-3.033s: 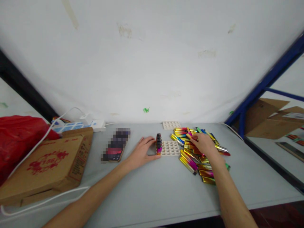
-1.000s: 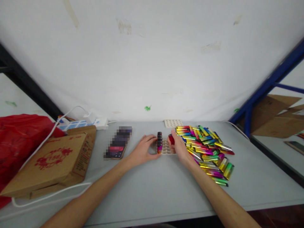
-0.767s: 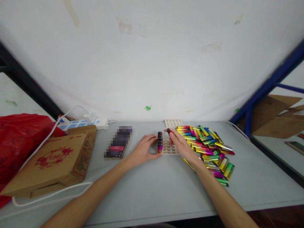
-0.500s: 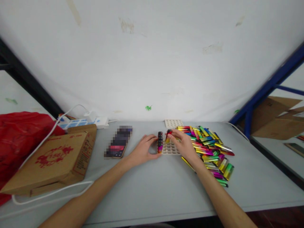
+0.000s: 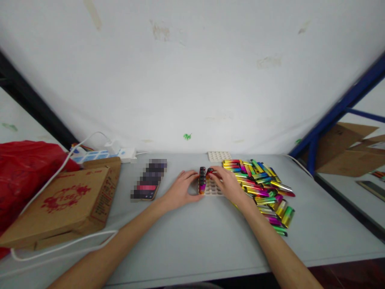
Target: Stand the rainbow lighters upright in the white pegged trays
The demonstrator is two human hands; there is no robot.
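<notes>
A white tray [image 5: 215,192] with rows of round holes lies on the table in front of me. Along its left edge stands an upright row of several lighters [image 5: 202,180] with black tops. My left hand [image 5: 182,188] curves around that side, thumb at the near corner and fingertips by the far end, gripping the tray. Between the fingertips of my right hand [image 5: 227,182] is a red lighter [image 5: 209,171], held upright over the holes just right of the row. Its lower end is hidden. A loose pile of shiny coloured lighters [image 5: 264,188] spreads to the right.
A second white holed tray [image 5: 219,156] lies by the wall. On the left are a phone [image 5: 150,180], a cardboard box [image 5: 66,200], a red bag [image 5: 27,172], a power strip [image 5: 102,155] and a white cable [image 5: 64,246]. A blue frame [image 5: 331,124] stands right.
My right hand has moved left and slightly down with the red lighter, bringing it closer to the standing row. My left hand has stayed in place at the tray.
</notes>
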